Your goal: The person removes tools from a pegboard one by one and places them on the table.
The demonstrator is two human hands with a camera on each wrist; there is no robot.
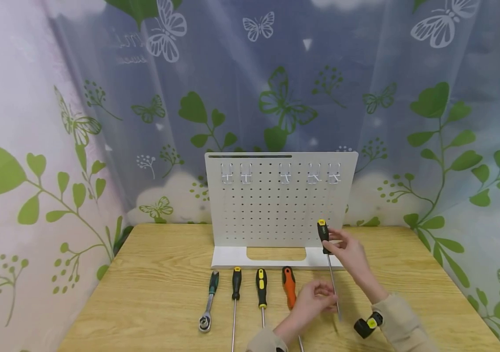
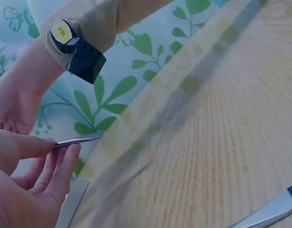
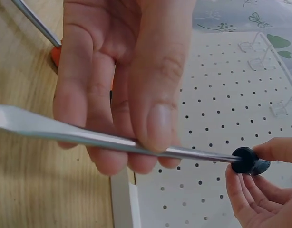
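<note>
A flathead screwdriver with a black handle and yellow end stands tilted in front of the pegboard, tip down. My right hand grips its handle between thumb and fingers. Lower down, my left hand pinches the metal shaft between thumb and fingers. In the right wrist view the flat-bladed shaft runs across the left hand's fingers, with the handle held by the right hand. The left wrist view shows the left hand around the shaft near the tip.
A white pegboard with several clear hooks stands behind the hands. To the left on the wooden table lie a ratchet wrench, two black-and-yellow screwdrivers and an orange-handled screwdriver.
</note>
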